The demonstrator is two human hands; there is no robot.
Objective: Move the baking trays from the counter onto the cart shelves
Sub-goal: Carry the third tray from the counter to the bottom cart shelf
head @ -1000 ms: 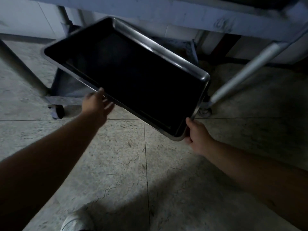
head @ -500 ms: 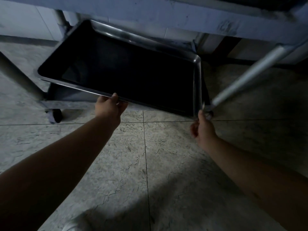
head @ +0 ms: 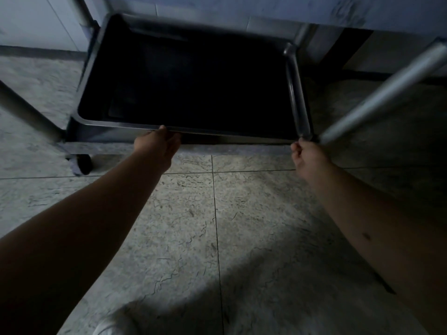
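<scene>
A dark rectangular baking tray (head: pixel 193 83) with a shiny metal rim lies nearly level over the bottom shelf of the cart (head: pixel 101 147), close to the floor. My left hand (head: pixel 157 143) grips the middle of its near rim. My right hand (head: pixel 306 154) holds its near right corner. The tray's far edge reaches under the cart's upper shelf (head: pixel 242 8). Whether the tray rests on the bottom shelf or hangs just above it is hidden in the dark.
The cart's grey legs slant at left (head: pixel 26 110) and right (head: pixel 382 93). A black caster (head: pixel 82 164) stands at its near left corner. Speckled floor tiles (head: pixel 217 226) spread in front, and the toe of my white shoe (head: pixel 108 327) shows at the bottom edge.
The tray has swung from a diagonal tilt to square with the cart and gone down and inward over the bottom shelf. Both hands followed it forward, keeping their hold.
</scene>
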